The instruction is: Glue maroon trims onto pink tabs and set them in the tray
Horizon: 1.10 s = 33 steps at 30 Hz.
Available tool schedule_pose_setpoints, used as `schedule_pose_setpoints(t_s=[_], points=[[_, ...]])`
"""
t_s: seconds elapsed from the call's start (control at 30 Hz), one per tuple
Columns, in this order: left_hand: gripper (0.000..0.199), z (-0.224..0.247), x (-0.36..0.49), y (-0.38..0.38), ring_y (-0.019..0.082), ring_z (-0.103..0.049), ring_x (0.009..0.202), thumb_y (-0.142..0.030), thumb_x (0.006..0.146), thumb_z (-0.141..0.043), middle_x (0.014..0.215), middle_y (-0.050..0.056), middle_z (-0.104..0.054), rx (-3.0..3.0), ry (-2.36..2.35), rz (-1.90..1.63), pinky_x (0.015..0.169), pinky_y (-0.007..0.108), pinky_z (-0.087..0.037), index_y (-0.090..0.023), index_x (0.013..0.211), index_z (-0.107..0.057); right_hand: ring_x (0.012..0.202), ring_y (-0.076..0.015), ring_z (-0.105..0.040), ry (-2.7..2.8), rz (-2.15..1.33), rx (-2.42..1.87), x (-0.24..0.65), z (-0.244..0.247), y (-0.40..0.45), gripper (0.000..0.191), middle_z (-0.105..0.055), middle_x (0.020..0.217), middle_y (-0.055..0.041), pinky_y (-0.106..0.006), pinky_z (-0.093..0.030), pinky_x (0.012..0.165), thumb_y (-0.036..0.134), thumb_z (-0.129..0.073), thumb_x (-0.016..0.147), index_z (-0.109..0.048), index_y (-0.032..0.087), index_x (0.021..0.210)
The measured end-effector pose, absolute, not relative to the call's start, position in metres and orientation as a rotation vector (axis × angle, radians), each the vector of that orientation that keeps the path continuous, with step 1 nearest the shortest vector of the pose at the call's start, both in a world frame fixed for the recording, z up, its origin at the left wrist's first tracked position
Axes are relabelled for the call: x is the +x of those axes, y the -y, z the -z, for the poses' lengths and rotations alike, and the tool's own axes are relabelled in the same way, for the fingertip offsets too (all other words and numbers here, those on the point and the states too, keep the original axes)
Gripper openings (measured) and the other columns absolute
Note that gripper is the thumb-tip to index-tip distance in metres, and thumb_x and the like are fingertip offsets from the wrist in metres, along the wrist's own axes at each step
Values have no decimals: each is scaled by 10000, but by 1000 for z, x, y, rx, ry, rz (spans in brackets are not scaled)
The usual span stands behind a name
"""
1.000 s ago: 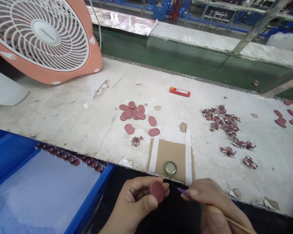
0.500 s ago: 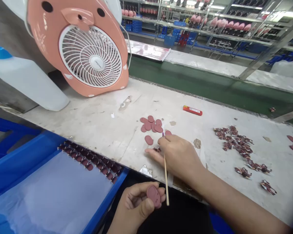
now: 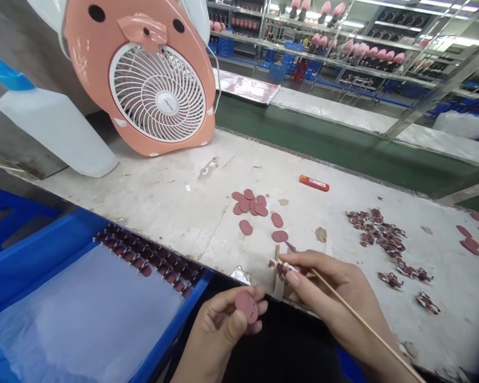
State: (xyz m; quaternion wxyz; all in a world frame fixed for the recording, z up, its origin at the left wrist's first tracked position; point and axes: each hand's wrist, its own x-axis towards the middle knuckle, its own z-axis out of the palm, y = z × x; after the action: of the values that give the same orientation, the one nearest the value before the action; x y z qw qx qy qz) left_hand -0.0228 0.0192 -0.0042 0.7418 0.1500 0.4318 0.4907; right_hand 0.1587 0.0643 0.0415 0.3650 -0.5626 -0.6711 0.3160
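Two hands working: your left hand (image 3: 219, 332) pinches pink oval disc (image 3: 246, 307) just off bench edge (image 3: 143, 226); your right hand (image 3: 327, 282) grips thin wooden stick (image 3: 363, 320), small brown figure (image 3: 280, 270) at fingertips, just below loose pink discs (image 3: 247, 205)

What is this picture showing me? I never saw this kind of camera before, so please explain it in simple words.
This picture comes from a camera worn on a person's head, so it looks down at their own two hands. The left hand holds a flat pink oval piece. The right hand holds a thin wooden stick with a purple tip, and a small figure sits at its fingertips. On the white bench lie more pink ovals and a heap of small brown figures. Behind them are a pink fan and a white plastic bottle. On the left is a blue tray.
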Motion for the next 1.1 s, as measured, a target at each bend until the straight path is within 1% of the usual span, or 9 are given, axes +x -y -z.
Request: schedule_pose_setpoints(t_s=[0.1,0.27,0.37,0.47,0.63,0.77,0.9,1.0,1.1], points=[[283,-3,-16,-19,237,-738,956,-461,701,-868,1100,73,-805,371,-897,-1095,755,262,-568,-272,910,-842,571,-128,-697,1247,-1193,-1340,153,-36,-36,190,-741,752,-23,-168,-585,531,390,-749,876,-765,217,952],[314,-10,-7,-16,136,-645,728,-450,688,-883,855,33,-788,494,-837,-1066,732,228,-529,-235,913,-844,554,-121,-668,936,-1246,-1377,139,-29,-8,278,-697,724,-24,-174,-567,541,445,-803,801,-726,191,882],[292,-13,-2,-15,151,-665,755,-438,664,-900,841,25,-793,509,-865,-1056,738,233,-531,-244,876,-850,566,-119,-680,953,-1276,-1400,143,-29,-5,286,-689,705,-12,-159,-554,546,436,-821,780,-709,183,852],[255,-15,0,-14,161,-698,771,-421,646,-915,864,23,-822,514,-908,-1047,719,223,-531,-271,842,-854,571,-127,-678,1098,-1221,-1459,154,-30,-5,252,-692,678,-9,-175,-582,572,418,-807,790,-728,184,837],[278,-16,0,-14,127,-660,691,-434,661,-904,860,41,-829,503,-895,-977,718,212,-529,-250,864,-855,618,-133,-708,1422,-1134,-1420,175,-31,-7,105,-755,784,-13,-156,-599,588,321,-761,838,-784,232,889],[325,-16,-2,-13,155,-657,765,-457,664,-896,798,50,-766,402,-836,-842,651,201,-535,-219,880,-848,719,-179,-771,1395,-1220,-1362,188,-34,-8,101,-790,879,-27,-161,-630,645,296,-761,865,-779,235,944],[321,-16,-1,-13,125,-611,713,-446,651,-907,739,32,-689,349,-739,-782,586,170,-535,-194,839,-846,815,-175,-781,1438,-1257,-1311,191,-40,-7,118,-795,925,11,-135,-625,694,253,-740,898,-757,283,1010],[291,-16,0,-15,101,-592,690,-440,674,-895,740,33,-680,356,-686,-767,578,142,-529,-164,733,-824,776,-140,-775,1564,-1162,-1288,190,-46,-9,165,-787,916,47,-102,-609,664,200,-731,898,-743,318,1013],[312,-15,-2,-16,85,-588,646,-444,678,-892,697,19,-657,308,-656,-739,565,136,-538,-148,677,-792,692,-123,-753,1612,-1093,-1265,188,-51,-11,140,-768,849,41,-101,-597,607,196,-749,872,-751,307,957]])
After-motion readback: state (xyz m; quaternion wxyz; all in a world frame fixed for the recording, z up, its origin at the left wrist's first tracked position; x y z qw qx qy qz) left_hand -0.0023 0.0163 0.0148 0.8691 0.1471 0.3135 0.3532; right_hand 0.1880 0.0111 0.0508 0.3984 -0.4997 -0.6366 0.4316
